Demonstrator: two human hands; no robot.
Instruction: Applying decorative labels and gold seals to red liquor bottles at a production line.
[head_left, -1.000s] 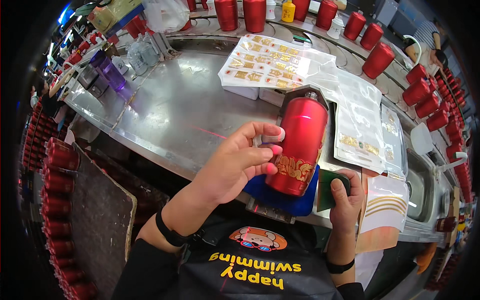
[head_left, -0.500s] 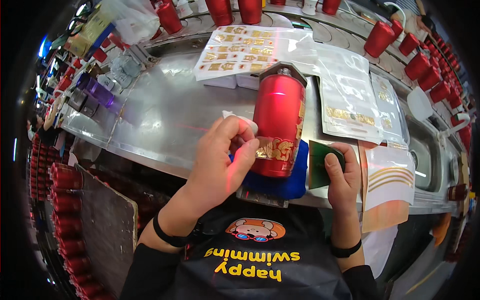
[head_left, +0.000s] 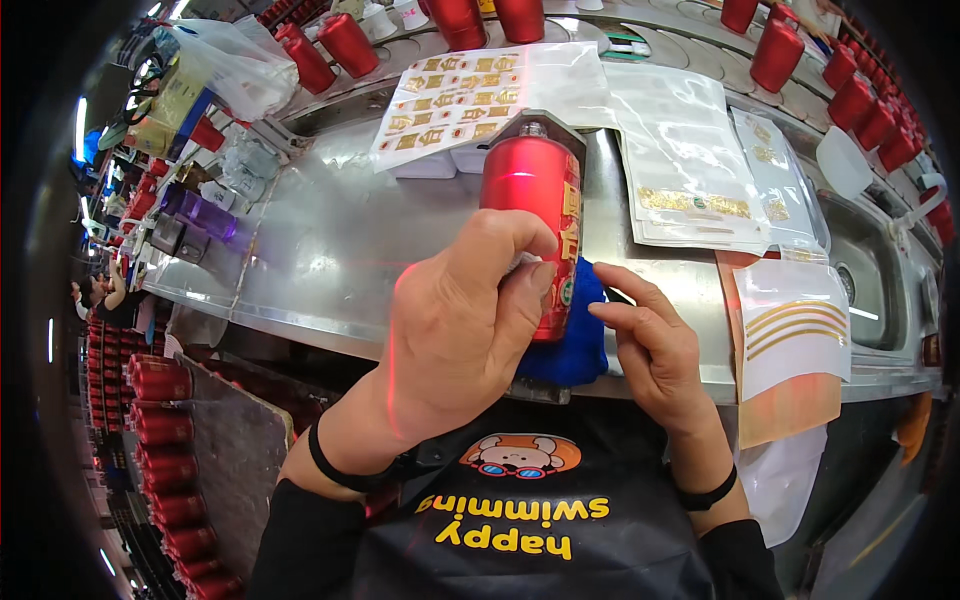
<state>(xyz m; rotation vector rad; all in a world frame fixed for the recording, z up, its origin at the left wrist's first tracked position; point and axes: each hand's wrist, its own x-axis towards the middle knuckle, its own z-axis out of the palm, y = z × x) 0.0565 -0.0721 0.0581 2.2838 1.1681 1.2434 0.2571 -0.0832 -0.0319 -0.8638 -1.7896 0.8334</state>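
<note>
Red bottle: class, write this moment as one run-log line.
left hand: pressing gold sticker on red bottle | right hand: open beside it | bottle on blue cloth

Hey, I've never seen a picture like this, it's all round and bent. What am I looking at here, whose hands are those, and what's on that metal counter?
This is one view from a wide fisheye camera worn on a person's head, looking down at their own two bare hands. The lens bends straight edges, so the metal counter looks curved.

The left hand presses on the side of a red metal bottle that lies on a blue cloth, with something small and white under the thumb, too hidden to name. The right hand rests open beside the bottle, fingers on the cloth, holding nothing.

On the counter behind lie sheets of gold stickers and clear plastic sleeves with more gold decals. To the right is a white sheet with gold curved stripes. More red bottles stand along the far edge.
</note>
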